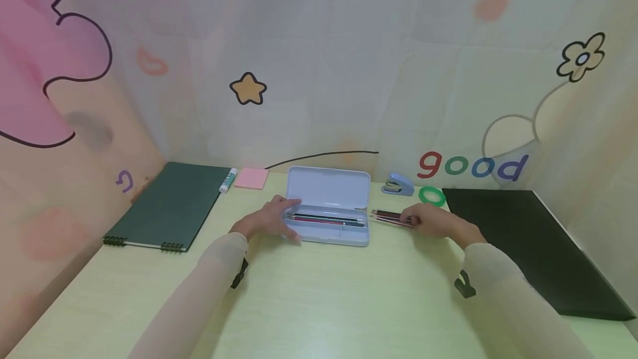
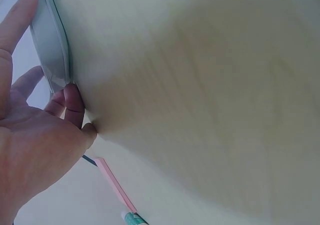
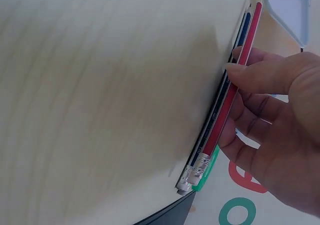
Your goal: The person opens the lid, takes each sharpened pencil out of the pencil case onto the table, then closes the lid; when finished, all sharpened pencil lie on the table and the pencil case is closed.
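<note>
A pale blue pencil case [image 1: 329, 188] lies with its lid raised at the middle of the table. Several pencils [image 1: 326, 219] rest in its tray, red and dark ones among them. My left hand [image 1: 269, 219] holds the case's left end, thumb at the front edge; the left wrist view shows fingers against the case's side [image 2: 52, 45]. To the right of the case, my right hand [image 1: 431, 220] pinches pencils [image 1: 391, 216] between thumb and fingers. In the right wrist view they are a red pencil [image 3: 214, 134] and dark blue ones, their eraser ends toward the black board.
A dark green spiral pad [image 1: 166, 204], a glue stick [image 1: 227, 180] and pink sticky notes [image 1: 251, 178] lie at left. Behind the right hand are a blue stapler [image 1: 397, 184] and green tape [image 1: 432, 196]. A black board [image 1: 523, 248] lies at right.
</note>
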Available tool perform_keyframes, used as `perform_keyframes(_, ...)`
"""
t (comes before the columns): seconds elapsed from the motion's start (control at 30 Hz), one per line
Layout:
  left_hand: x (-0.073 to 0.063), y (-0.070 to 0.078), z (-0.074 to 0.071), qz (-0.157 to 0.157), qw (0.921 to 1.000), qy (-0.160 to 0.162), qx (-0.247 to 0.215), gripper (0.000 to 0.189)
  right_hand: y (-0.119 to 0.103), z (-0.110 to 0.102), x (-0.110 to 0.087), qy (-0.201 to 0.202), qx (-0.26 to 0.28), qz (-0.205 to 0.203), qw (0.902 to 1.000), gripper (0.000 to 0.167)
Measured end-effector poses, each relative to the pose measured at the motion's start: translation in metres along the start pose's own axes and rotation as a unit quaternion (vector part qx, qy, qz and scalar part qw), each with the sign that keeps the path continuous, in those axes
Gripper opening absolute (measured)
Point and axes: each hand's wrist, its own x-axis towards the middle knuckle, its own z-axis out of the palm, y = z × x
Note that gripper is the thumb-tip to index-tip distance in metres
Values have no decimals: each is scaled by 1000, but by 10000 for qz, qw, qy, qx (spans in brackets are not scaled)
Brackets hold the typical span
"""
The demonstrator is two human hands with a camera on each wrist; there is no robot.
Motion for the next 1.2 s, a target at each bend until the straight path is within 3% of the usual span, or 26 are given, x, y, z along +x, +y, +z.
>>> perform_keyframes(0.53, 3, -3, 1, 46, 9999, -19, -152, 97, 2, 8, -2, 390, -493, 212, 9978, 25)
perform_keyframes(0.97, 3, -4, 0, 192, 9998, -7, -106, 97, 6, 12, -3, 962, -508, 386, 9933, 14)
perform_keyframes(1.2, 2, -4, -1, 220, 9997, -19, -58, 97, 6, 13, 0, 970, -341, 547, 9932, 16)
